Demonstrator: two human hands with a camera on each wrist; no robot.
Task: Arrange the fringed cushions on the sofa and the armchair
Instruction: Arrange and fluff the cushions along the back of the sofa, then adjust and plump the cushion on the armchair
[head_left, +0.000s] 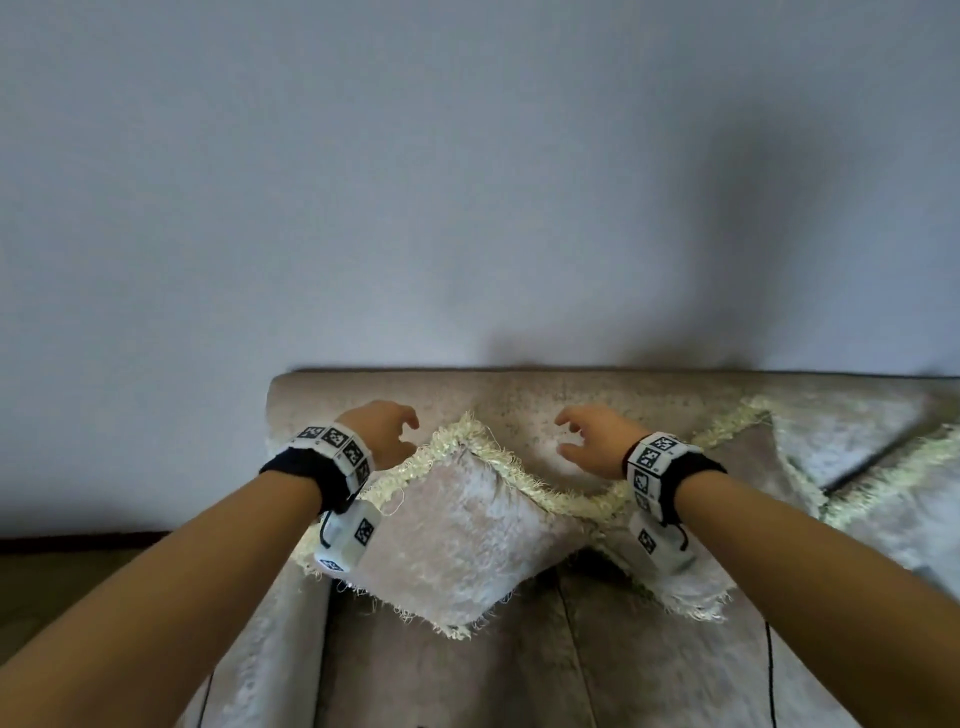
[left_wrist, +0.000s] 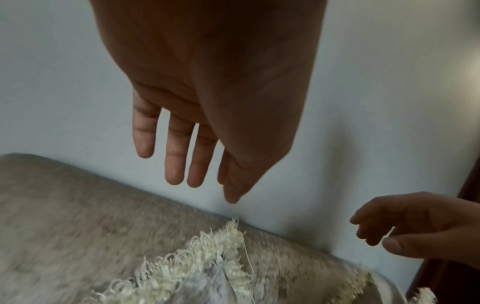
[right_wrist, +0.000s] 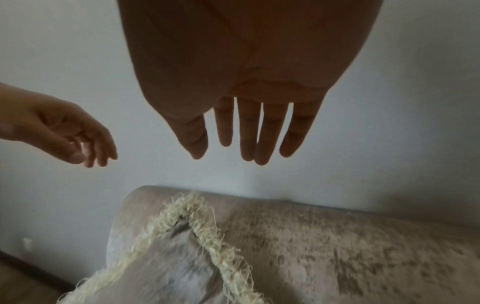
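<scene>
A beige fringed cushion (head_left: 457, 525) stands on one corner against the sofa back (head_left: 519, 405), its cream fringe (left_wrist: 207, 257) pointing up (right_wrist: 192, 216). My left hand (head_left: 395, 428) hovers just left of that top corner and my right hand (head_left: 576, 436) just right of it. Both hands hold nothing, with fingers relaxed and straight in the wrist views (left_wrist: 187, 160) (right_wrist: 249, 139). A second fringed cushion (head_left: 737, 499) leans beside the first on the right, and a third one (head_left: 852, 447) sits further right.
A plain pale wall (head_left: 467, 182) rises behind the sofa. The sofa's left arm (head_left: 270, 639) runs down at lower left, with dark floor (head_left: 78, 571) beyond it. Seat cushions (head_left: 519, 675) lie below the hands.
</scene>
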